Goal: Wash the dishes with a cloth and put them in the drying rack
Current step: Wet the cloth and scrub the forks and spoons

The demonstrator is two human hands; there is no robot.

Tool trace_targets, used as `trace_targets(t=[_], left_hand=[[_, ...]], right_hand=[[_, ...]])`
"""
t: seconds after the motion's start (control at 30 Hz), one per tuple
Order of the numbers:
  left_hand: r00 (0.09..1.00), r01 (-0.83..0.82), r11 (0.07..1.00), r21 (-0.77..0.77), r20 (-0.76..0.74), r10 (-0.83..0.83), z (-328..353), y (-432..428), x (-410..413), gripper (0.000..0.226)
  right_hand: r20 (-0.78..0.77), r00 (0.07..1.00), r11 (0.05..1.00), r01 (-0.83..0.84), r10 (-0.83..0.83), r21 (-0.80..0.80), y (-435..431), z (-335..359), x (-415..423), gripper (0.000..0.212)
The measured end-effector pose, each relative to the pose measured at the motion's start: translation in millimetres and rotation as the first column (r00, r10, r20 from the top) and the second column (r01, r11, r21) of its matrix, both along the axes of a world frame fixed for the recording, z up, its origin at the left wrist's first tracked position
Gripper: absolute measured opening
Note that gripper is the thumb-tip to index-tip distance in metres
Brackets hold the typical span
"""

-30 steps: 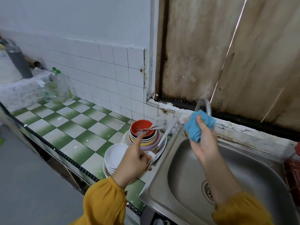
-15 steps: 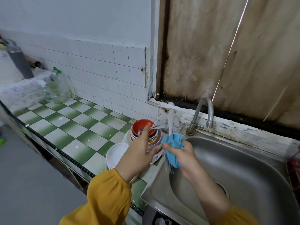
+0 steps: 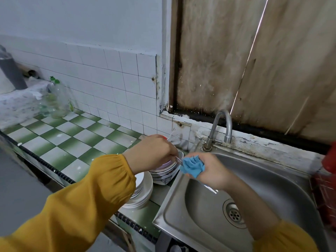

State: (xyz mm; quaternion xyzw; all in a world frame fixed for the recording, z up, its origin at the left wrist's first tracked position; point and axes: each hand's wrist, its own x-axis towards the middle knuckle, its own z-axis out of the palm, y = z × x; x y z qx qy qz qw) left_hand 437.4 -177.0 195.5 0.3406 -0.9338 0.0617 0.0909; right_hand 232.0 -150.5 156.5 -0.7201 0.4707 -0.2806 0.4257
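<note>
Closest in, the person's two mustard-yellow sleeves [image 3: 81, 206] come up from the bottom edge. The R hand [image 3: 212, 171] sits over the front-left corner of the steel sink [image 3: 272, 182], fingers curled round a bunched blue cloth [image 3: 191, 165] that pokes out toward the L. The sink's drain [image 3: 234, 213] lies below the R forearm.

The L hand [image 3: 152, 153] is just beside it on the counter side, knuckles up, fingers curled down on thin metal cutlery [image 3: 177, 159]. One end shows at the fingertips, almost touching the cloth, and blurred tines stick up behind the hand. It's too blurred to count the pcs.

Under the L wrist a stack of white bowls [image 3: 145, 186] stands at the counter edge. Just behind, under the L hand, is a 2nd stack of plates and bowls [image 3: 163, 174] w/ a lilac rim showing.

At the frame's R edge, next to the sink, is a red wire drying rack [image 3: 323, 197], mostly cut off. A curved metal tap [image 3: 221, 124] rises from the sink's back rim.

The green-and-white checked counter [image 3: 72, 139] runs off to the L. At its far end a clear plastic bottle w/ green cap [image 3: 56, 100] stands against the white wall tiles [image 3: 112, 79], and a grey pipe [image 3: 11, 73] is at far L. Stained wooden boards [image 3: 245, 51] stand behind the tap.
</note>
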Motion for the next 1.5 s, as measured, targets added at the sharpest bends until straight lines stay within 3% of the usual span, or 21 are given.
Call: trace_targets(t=[0.1,0.2,0.3,0.37,0.47,0.53,0.6,0.67,0.77,0.83,0.97,1.0,1.13,1.2,1.5], left_hand=[[0.997,-0.01,0.987,0.163,-0.073,0.022,0.5,3.6,-3.3,0.017],[0.982,0.014,0.971,0.238,-0.187,0.032,-7.0,6.1,-4.3,0.015],[0.958,0.038,0.943,0.331,-0.28,0.06,-20.9,9.9,-2.8,0.023],[0.946,0.032,0.927,0.373,-0.312,0.093,-26.2,12.0,0.2,0.017],[0.919,-0.024,0.898,0.438,-0.343,0.192,-38.5,13.8,13.1,0.019],[0.851,-0.009,0.845,0.535,-0.439,0.287,-46.5,17.6,23.0,0.032],[0.732,0.015,0.798,0.603,-0.55,0.402,-52.8,23.1,28.8,0.038],[0.607,0.039,0.75,0.66,-0.612,0.507,-59.8,28.9,27.9,0.041],[0.408,0.122,0.707,0.697,-0.685,0.604,-70.6,35.6,16.9,0.046],[0.336,0.133,0.705,0.697,-0.7,0.63,-75.0,38.2,4.8,0.045],[0.363,0.171,0.718,0.674,-0.721,0.591,-72.4,47.5,-26.8,0.033],[0.358,0.176,0.723,0.668,-0.727,0.586,-73.7,49.6,-31.7,0.033],[0.333,0.155,0.721,0.676,-0.723,0.606,-76.7,58.6,-36.8,0.034],[0.314,0.167,0.726,0.667,-0.734,0.602,-75.7,63.7,-38.0,0.036],[0.385,0.079,0.798,0.597,-0.757,0.528,-61.4,68.7,-41.7,0.043]], right_hand=[[-0.101,0.994,0.997,-0.049,0.043,-0.056,0.8,7.6,-11.2,0.026],[-0.305,0.951,0.982,-0.108,0.056,-0.155,-3.7,12.6,-27.6,0.023],[-0.464,0.886,0.972,-0.113,0.005,-0.205,-7.2,13.4,-44.2,0.032],[-0.483,0.874,0.971,-0.076,-0.046,-0.229,-7.9,12.7,-55.2,0.032],[-0.35,0.921,0.973,0.104,-0.172,-0.206,-9.9,10.4,-69.2,0.031],[-0.086,0.929,0.925,0.345,-0.361,-0.16,-11.0,8.5,-72.7,0.034],[0.213,0.793,0.805,0.592,-0.571,-0.045,-9.9,6.6,-71.6,0.027],[0.434,0.58,0.705,0.675,-0.689,0.218,-6.2,0.4,-67.9,0.024],[0.63,0.31,0.696,0.424,-0.712,0.579,2.1,-12.5,-50.1,0.025],[0.678,0.222,0.714,0.213,-0.7,0.667,6.9,-22.4,-29.1,0.035],[0.792,0.137,0.784,-0.118,-0.594,0.609,12.5,-33.5,18.7,0.089],[0.804,0.153,0.795,-0.127,-0.575,0.593,12.2,-32.1,26.7,0.089],[0.744,0.26,0.786,0.142,-0.616,0.601,1.9,-19.5,35.7,0.037],[0.691,0.315,0.759,0.303,-0.65,0.576,-3.5,-17.1,34.6,0.022],[0.629,0.181,0.578,0.636,-0.756,0.512,-20.5,-8.9,33.9,0.027]])
